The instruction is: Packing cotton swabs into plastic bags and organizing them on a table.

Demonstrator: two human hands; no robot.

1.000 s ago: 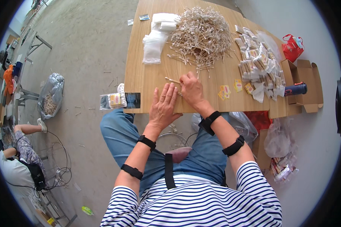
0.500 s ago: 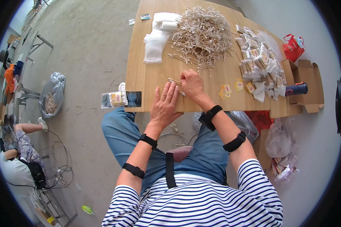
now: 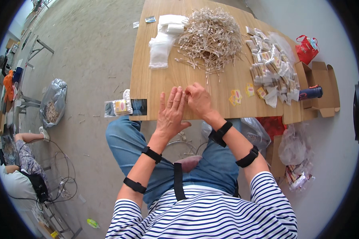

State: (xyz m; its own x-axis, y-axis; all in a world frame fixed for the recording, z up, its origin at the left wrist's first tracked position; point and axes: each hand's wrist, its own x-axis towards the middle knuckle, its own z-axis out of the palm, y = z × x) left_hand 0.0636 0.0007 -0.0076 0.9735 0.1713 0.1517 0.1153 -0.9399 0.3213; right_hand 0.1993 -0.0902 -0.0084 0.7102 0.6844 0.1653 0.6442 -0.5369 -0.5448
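Note:
My left hand (image 3: 172, 109) lies flat near the table's front edge, fingers stretched out, pointing away from me. Right beside its fingertips, my right hand (image 3: 198, 100) is closed, thumb and fingers pinched together; whatever they hold is hidden or too small to make out. Beyond both hands rises a big heap of loose cotton swabs (image 3: 211, 38), with some strays along its near side. Several small printed cards (image 3: 235, 96), yellow and white, lie to the right of my right hand.
Clear plastic bags (image 3: 159, 51) lie stacked at the table's far left. Filled swab packets (image 3: 271, 63) pile up at the right, near a dark bottle (image 3: 311, 93) and an open cardboard box (image 3: 327, 85). One swab packet (image 3: 122, 106) overhangs the left corner. A person (image 3: 22, 175) is at far left.
My right hand has moved slightly toward me and left, against the left fingertips. The swabs that showed between my hands are now hidden. The view has shifted a little.

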